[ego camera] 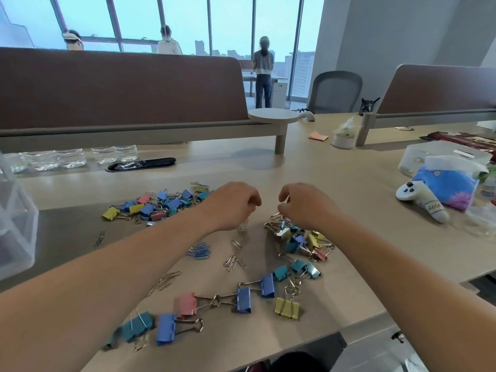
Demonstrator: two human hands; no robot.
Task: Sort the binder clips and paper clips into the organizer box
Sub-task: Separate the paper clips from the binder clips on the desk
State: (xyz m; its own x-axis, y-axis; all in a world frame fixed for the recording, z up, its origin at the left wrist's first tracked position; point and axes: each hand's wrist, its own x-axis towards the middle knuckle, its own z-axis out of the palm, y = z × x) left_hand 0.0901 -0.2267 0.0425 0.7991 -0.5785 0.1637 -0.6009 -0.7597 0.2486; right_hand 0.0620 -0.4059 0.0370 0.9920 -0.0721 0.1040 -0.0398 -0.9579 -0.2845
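Coloured metal binder clips (244, 299) and silver wire paper clips (234, 262) lie scattered mid-frame, the left hand (233, 205) pinching one paper clip, the right hand (303, 205) curled, its hold unclear, on a tangle whose hooked handles could drag extras along.

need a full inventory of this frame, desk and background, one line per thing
binder clips: many, blue/yellow/pink/teal, three loose groups on the desk: far left, centre right, near edge
paper clips: one blue bunch, several silver bunches, desk centre
organizer box: one, clear, left edge
water bottles: a row, clear, back left
controller: one, white, right
clear bin: one, behind the controller
desk: one, light wood
office chair: one, grey, beyond the desk
people: three, by the windows
left hand: fingers curled, desk centre, hold unclear
right hand: fingers curled, over centre-right clips, hold unclear
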